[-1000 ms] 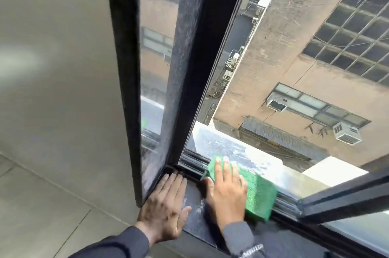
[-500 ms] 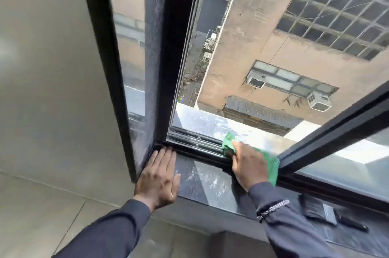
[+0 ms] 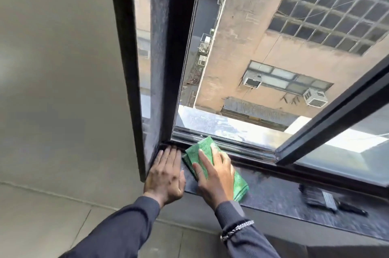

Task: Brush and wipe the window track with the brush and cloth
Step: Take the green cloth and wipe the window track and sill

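Since 0.5 s ago: right hand (image 3: pixel 214 175) and cloth (image 3: pixel 202 152) slid left along the window track (image 3: pixel 242 148), now just beside the left hand (image 3: pixel 166 173). Count: two hands, one cloth, one brush. Left hand flat on the sill (image 3: pixel 273 194) at the frame corner, grip released, holding nothing. Right hand presses the green cloth flat, fingers spread, cloth partly hidden beneath. Brush (image 3: pixel 324 200) lies on the sill far right, blurred. No readable writing.
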### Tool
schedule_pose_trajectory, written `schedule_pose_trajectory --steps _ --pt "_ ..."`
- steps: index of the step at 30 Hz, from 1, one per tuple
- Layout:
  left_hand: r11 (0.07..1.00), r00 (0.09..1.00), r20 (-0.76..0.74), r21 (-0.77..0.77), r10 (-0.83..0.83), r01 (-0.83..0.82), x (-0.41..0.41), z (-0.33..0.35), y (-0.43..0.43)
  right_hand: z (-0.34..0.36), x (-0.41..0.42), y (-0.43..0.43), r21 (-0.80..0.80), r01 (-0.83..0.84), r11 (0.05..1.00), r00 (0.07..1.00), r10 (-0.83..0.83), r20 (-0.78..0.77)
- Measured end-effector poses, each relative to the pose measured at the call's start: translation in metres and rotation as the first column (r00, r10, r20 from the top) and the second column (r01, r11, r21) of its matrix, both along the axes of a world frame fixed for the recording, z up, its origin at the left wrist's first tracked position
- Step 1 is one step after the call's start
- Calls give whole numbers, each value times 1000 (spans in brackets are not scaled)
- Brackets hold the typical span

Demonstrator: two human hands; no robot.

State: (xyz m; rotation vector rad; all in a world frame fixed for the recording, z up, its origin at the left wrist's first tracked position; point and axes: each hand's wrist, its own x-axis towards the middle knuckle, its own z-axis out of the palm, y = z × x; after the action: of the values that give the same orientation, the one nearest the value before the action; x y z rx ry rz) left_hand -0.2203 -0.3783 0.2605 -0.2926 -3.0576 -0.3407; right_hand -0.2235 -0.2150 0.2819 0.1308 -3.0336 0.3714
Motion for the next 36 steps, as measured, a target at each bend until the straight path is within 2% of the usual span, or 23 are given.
schedule_pose_trajectory --steps 4,6,8,11,13,15,16,18,20,22,26,29,31,33,36 --pt "1000 999 -36 0 -4 4 -3 -2 0 -23 13 28 148 -185 972 982 176 71" --pt "1000 999 -42 -7 -12 12 -1 -4 1 -25 22 54 209 -207 956 977 189 104" --pt "1000 999 -45 -13 -14 13 -1 -4 0 -26 32 93 217 -105 971 988 77 133" --pt "1000 999 -45 -20 -12 11 -2 -7 0 -25 42 135 208 135 969 965 -176 194" --pt "1000 999 -50 -30 -10 8 -2 -8 1 -23 37 125 171 279 945 928 -311 203" --pt "999 999 -43 -33 -10 9 -2 -8 2 -21 29 93 136 343 930 903 -366 227" --pt "999 999 -44 -32 -10 9 -2 -8 2 -22 27 73 119 308 944 912 -328 245" --pt "999 998 -61 -36 -17 15 -2 -8 2 -22 31 43 127 99 987 967 -125 224" --pt "999 998 -59 -34 -18 16 -1 -9 2 -22 42 43 149 -86 985 977 55 205" --pt "999 998 -56 -35 -14 12 -1 -8 2 -25 57 75 167 -106 980 981 75 180" --pt "999 998 -60 -34 -8 6 -2 -9 3 -29 73 152 185 130 974 965 -167 202" --pt "999 998 -65 -43 -20 17 -4 -11 2 -28 56 132 174 286 942 918 -321 232" --pt "999 998 -64 -47 -25 22 -3 -12 2 -26 42 99 149 340 928 899 -368 238" --pt "999 997 -70 -47 -27 24 -3 -10 3 -25 33 61 126 235 964 931 -260 255" --pt "1000 996 -92 -27 -18 15 -1 -11 1 -21 42 28 11 -23 1000 968 19 249"
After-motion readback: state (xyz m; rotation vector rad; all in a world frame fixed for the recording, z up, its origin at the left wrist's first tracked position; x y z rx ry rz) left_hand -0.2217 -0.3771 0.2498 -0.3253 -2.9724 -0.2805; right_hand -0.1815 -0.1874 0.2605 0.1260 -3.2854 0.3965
